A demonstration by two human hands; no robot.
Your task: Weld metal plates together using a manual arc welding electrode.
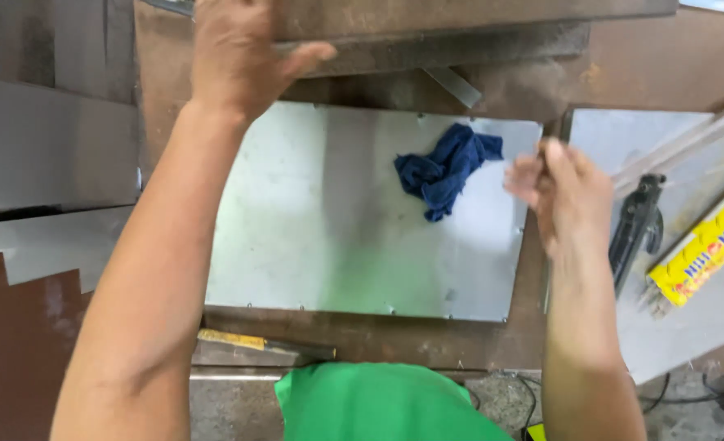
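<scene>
My left hand (pixel 235 53) reaches to the far edge of the bench and grips the rim of a rusty brown metal piece (pixel 460 33), thumb pressed on its front face. My right hand (pixel 570 192) hovers blurred over the right edge of a flat shiny steel sheet (pixel 313 229); its fingers are pinched together and whether they hold anything small is unclear. A crumpled dark blue rag (pixel 447 167) lies on the sheet's upper right part, just left of my right hand.
A yellow-handled tool (pixel 256 343) lies along the sheet's near edge. Right of it are black pliers (pixel 635 233) and a yellow box (pixel 705 249) on another steel sheet (pixel 607 135). More grey metal sheets (pixel 43 147) lie at left. Cables (pixel 688 396) trail on the floor.
</scene>
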